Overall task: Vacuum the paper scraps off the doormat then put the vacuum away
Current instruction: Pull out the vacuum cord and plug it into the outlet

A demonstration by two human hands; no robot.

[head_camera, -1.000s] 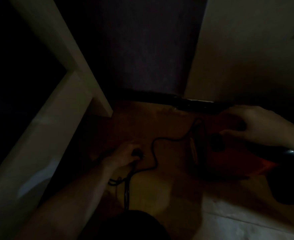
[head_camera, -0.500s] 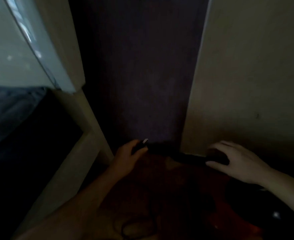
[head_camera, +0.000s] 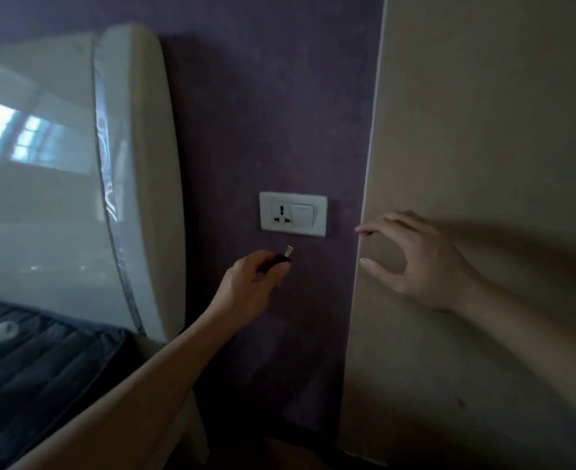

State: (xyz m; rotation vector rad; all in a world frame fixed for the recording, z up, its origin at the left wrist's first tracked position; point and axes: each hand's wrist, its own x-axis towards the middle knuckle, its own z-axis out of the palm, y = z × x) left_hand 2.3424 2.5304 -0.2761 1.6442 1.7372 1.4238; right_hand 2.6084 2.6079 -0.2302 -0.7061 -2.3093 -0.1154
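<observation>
Fingers of the left hand [head_camera: 246,286] curl round a black plug [head_camera: 279,262], whose pale metal prong pokes up and to the right, just below the white wall socket [head_camera: 293,214] and clear of it. The right hand [head_camera: 422,262] holds nothing. Its fingers are loosely spread, thumb and forefinger parted in a wide C at the edge of a beige panel [head_camera: 483,130]; whether they touch it cannot be told. The socket sits on a purple wall [head_camera: 263,113], beside a glossy white headboard [head_camera: 134,164].
</observation>
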